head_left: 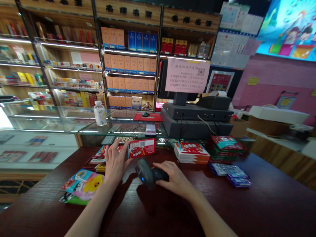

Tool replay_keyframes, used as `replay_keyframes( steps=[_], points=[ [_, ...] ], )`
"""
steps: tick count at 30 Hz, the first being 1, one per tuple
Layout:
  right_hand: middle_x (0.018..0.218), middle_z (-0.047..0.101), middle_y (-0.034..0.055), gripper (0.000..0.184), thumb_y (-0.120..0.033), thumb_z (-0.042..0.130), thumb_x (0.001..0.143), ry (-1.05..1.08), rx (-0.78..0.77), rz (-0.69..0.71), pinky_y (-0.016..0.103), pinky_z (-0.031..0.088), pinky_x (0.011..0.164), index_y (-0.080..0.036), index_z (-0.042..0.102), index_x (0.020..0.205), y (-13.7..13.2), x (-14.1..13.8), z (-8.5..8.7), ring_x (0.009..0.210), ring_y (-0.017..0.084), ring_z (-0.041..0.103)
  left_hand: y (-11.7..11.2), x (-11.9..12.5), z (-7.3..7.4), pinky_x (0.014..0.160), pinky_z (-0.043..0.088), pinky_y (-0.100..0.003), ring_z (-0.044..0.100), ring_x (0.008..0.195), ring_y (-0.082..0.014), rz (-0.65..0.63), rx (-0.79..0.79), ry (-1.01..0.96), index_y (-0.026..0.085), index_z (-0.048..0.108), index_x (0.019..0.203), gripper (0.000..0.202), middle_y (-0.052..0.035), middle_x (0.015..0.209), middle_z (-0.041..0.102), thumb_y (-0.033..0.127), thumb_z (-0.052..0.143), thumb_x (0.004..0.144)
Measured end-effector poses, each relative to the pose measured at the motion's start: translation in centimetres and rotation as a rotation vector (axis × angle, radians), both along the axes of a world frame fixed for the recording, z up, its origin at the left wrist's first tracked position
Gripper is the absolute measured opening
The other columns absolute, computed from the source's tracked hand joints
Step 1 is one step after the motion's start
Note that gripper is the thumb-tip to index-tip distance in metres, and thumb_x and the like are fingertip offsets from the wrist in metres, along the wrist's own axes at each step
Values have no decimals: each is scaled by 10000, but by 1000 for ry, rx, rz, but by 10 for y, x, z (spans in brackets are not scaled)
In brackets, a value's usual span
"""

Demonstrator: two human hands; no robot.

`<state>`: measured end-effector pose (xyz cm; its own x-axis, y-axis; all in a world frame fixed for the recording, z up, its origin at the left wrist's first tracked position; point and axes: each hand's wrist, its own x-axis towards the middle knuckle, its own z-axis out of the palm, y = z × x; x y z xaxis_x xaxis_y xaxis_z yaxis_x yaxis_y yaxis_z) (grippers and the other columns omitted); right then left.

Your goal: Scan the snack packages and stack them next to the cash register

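Note:
My left hand [116, 158] grips a flat red snack box [142, 148] by its left end, with a white panel and barcode facing me. In my right hand [171, 174] is a black handheld barcode scanner [145, 172], its head just below and in front of the box and a blue light showing on it. Behind my left wrist lies a pile of snack packs [100, 159], partly hidden by the hand. A colourful snack bag with a yellow duck [86, 186] rests left of my left forearm.
On the dark wooden counter [271, 197] stand a stack of red and white boxes [191, 153], a pile of red and green packs [224, 148] and blue packs [230, 169]. Behind are a cash register [195, 113], a phone [150, 129] and a bottle [99, 113] on glass.

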<state>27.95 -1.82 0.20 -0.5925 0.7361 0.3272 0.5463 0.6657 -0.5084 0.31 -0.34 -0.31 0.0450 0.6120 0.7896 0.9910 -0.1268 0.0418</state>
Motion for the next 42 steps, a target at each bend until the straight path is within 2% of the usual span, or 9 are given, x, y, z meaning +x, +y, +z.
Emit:
replay_keyframes(
  steps=[3, 6, 19, 32, 37, 42],
  points=[
    [1240, 659, 63, 581, -322, 735, 837, 99, -33, -91, 407, 400, 1039, -268, 559, 1388, 4, 5, -1, 1174, 257, 569, -1, 1, 2, 1188, 256, -605, 402, 1368, -352, 0, 2, -27, 289, 464, 1464, 682, -150, 1490, 380, 293, 715, 830],
    [1228, 653, 53, 545, -340, 724, 851, 182, -77, -129, 400, 423, 1005, -290, 572, 1372, 6, 6, -3, 1148, 260, 576, -2, 2, 3, 1185, 261, -606, 404, 1366, -353, 7, -4, -38, 294, 463, 1465, 681, -149, 1495, 375, 278, 709, 830],
    [1233, 651, 42, 464, -350, 716, 853, 298, -134, -100, 396, 425, 1005, -281, 609, 1299, 9, 6, -4, 1140, 256, 587, -1, -2, -1, 1173, 280, -615, 389, 1376, -363, 28, 2, -28, 276, 461, 1463, 656, -162, 1502, 352, 290, 687, 847],
    [1212, 658, 49, 499, -337, 741, 828, 228, -161, -109, 401, 424, 999, -274, 620, 1307, 7, 7, -3, 1137, 269, 578, -2, -3, 1, 1157, 300, -609, 388, 1372, -369, 17, -17, -56, 285, 451, 1474, 654, -158, 1507, 355, 291, 672, 858],
    [1211, 680, 27, 593, -344, 810, 779, 78, -139, -25, 392, 383, 1036, -307, 609, 1335, 2, 1, -4, 1160, 259, 568, -3, -2, 4, 1119, 346, -593, 413, 1328, -370, 15, -33, -70, 277, 443, 1481, 649, -164, 1480, 379, 298, 656, 868],
    [1262, 671, 35, 611, -365, 827, 772, -44, -70, 60, 377, 348, 1063, -307, 606, 1338, -3, -11, -15, 1195, 251, 559, -6, -2, 8, 1072, 389, -566, 452, 1251, -356, -8, -14, -85, 256, 450, 1474, 614, -162, 1405, 446, 334, 627, 891]
  ],
)
